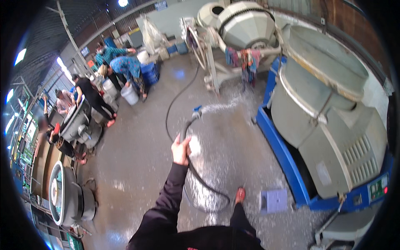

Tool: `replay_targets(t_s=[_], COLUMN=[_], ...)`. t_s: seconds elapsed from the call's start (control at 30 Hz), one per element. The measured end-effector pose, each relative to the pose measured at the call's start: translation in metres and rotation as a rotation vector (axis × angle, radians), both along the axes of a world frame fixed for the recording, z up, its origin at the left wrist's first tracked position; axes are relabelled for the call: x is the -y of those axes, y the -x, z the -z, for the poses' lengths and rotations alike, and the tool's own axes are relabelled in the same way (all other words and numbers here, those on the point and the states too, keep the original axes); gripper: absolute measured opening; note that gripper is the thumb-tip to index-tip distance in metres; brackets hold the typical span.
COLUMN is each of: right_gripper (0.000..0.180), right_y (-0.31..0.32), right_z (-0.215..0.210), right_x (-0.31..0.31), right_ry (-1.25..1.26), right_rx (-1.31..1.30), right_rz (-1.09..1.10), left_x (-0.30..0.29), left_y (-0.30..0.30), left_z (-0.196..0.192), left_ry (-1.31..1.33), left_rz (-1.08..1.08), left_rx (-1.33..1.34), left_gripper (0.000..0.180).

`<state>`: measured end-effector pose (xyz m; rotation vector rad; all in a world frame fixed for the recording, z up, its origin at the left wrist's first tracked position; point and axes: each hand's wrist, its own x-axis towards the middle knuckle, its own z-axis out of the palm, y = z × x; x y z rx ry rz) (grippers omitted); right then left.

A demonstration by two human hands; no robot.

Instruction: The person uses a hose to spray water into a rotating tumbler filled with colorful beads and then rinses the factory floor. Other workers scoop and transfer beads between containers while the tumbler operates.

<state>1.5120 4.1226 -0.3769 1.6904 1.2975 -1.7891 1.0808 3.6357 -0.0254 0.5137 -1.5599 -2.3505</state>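
From the lower left, my left arm in a dark sleeve reaches forward over the wet floor. My left hand (180,152) is closed around a dark hose (200,180), some way behind its end. At that end sits a blue nozzle fitting (197,110). A stream of water (221,106) leaves it and runs to the right. Behind my hand the hose loops down near my foot, and a thinner stretch curves away toward the drum mixer (246,25). My right hand is out of the picture.
On the right stands a large grey tumbling machine (321,112) on a blue base (283,154). A purple plastic slab (274,201) lies by my red shoe (240,195). Grey tubs (71,193) line the left side. Several people work at the back left near a white bucket (130,96).
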Motion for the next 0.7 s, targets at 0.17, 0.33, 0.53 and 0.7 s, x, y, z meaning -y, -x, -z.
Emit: replay_targets(t_s=[0.17,0.33,0.53,0.7], right_gripper=[0.031,0.03,0.025,0.028], right_y=[0.139,0.229,0.428,0.641], right_z=[-0.016,-0.003,0.076,0.007], right_x=[-0.054,-0.098,-0.065,0.048], right_ry=[-0.058,-0.103,0.239,0.254], right_rx=[0.019,-0.041,-0.129,-0.329], right_rz=[-0.025,-0.093,-0.189,-0.308], left_x=[0.009,0.024,-0.005,-0.03], left_y=[0.129,0.201,0.309,0.419], left_z=[-0.021,-0.063,-0.094,-0.081], left_ry=[0.335,0.412,0.455,0.531], left_rz=[-0.007,0.129,0.254,0.425], left_rx=[0.189,0.176,0.151,0.161], left_gripper=[0.059,0.053,0.056,0.058])
